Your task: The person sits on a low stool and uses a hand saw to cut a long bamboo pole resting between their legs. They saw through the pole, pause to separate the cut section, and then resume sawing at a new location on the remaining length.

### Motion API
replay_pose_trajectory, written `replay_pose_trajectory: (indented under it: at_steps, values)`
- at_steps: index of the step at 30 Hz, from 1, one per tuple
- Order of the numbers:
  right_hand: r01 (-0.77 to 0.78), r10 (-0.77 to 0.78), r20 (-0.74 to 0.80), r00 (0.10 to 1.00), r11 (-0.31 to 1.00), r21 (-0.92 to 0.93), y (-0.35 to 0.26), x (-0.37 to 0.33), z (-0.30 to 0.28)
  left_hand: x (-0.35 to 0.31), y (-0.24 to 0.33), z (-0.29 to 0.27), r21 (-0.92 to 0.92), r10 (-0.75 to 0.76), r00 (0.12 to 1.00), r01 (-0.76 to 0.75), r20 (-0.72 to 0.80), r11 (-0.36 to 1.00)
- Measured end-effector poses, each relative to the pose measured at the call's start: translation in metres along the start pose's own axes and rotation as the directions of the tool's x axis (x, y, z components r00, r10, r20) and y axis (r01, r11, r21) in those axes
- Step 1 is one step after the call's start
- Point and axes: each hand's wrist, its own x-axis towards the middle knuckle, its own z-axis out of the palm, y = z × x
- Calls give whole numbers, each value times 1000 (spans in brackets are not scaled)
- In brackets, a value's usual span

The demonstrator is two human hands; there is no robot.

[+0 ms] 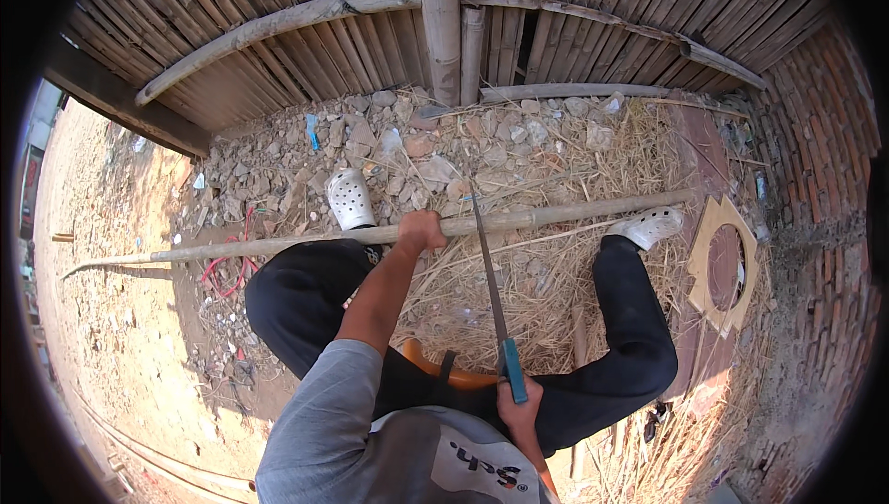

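Note:
A long pale bamboo pole (574, 213) lies across in front of me, running from far left to the right near my shoe. My left hand (422, 230) is closed around it near its middle. In my right hand (520, 409) is the teal handle of a hand saw (492, 286), low and close to my body. The saw's long narrow blade points away from me and crosses the pole just right of my left hand. Whether its teeth have cut into the bamboo I cannot tell.
Beyond the pole are broken bricks and stones (435, 169), with dry straw (546, 300) between my legs. A bamboo-slat wall (370, 50) stands ahead, a brick wall (820, 161) at right. A flat tan frame with a round hole (701, 268) lies near it. Red cord (222, 279) is at left.

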Motion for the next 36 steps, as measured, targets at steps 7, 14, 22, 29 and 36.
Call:
replay_pose_trajectory:
  at_steps: [7,14,22,29,36]
  values:
    - [23,-22,5,1000,994,-105,-25,2,1,-5,-1,1,-11,28,999,-28,22,1000]
    - [36,-36,3,999,999,-22,5,40,26,1,0,1,-9,39,999,-39,-7,999]
    - [128,-126,36,991,991,-41,-7,75,39,-3,-9,-1,-11,-28,998,28,56,1000]
    - [2,-1,-12,1000,997,72,8,84,46,-14,6,-4,-15,-20,996,21,87,1000]
    - [154,-149,58,987,984,-93,-3,49,23,25,-22,8,-115,89,975,-66,205,991]
